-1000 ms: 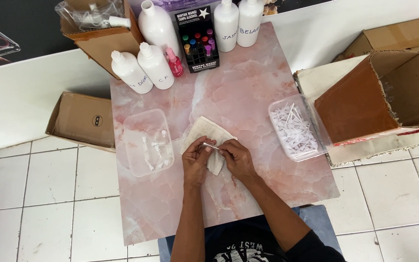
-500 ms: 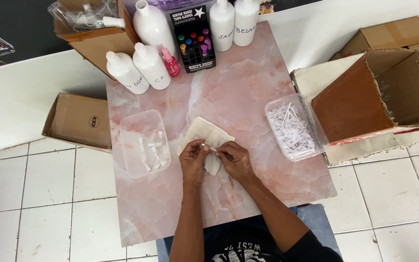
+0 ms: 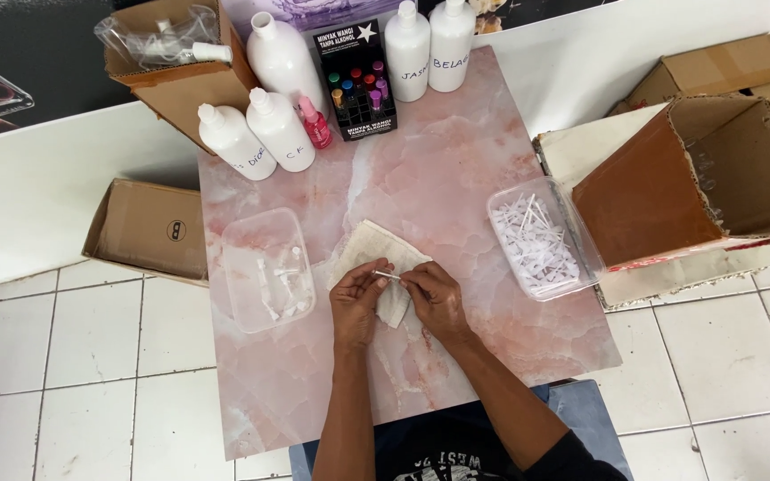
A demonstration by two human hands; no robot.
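Pink marbled surface (image 3: 456, 169) stood on white floor tiles, with white bottles (image 3: 265, 134) at its far edge. Over a pale cloth (image 3: 369, 245) near the middle, the left hand (image 3: 356, 303) and the right hand (image 3: 434, 298) met, fingers of both pinching a small thin white tube (image 3: 387, 275) between them. Clear tubs (image 3: 269, 267) of similar pieces lay on either side.

Small perfume refill shop, white bottles (image 3: 282, 64) w/ handwritten labels, vial display rack (image 3: 356, 78), cardboard boxes (image 3: 147, 228), tiled floor (image 3: 64, 356)
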